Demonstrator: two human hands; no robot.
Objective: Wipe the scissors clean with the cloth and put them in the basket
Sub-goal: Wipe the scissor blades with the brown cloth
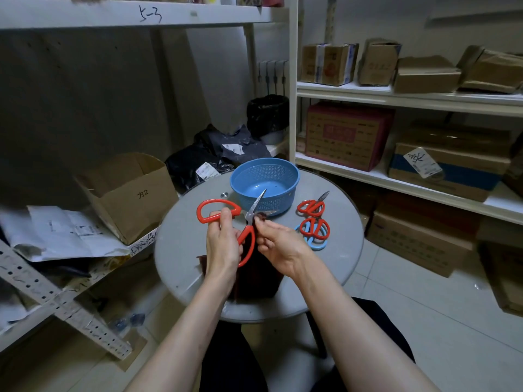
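Red-handled scissors (218,209) are spread wide open above the round grey table (181,239). My left hand (223,241) grips their handles, one loop pointing left, the other down. My right hand (278,244) pinches a dark maroon cloth (260,274) against one blade near the pivot; the rest of the cloth hangs down onto the table. The other blade points up over the blue basket (264,183), which holds no scissors. On the table to the right lie two more red scissors (311,207) (314,228) and a light-blue pair (317,243) partly under them.
An open cardboard box (127,193) and papers sit on the low shelf at left. Dark plastic bags (215,155) lie behind the table. White shelving with cardboard boxes (348,135) stands at right. A tiled floor runs below it.
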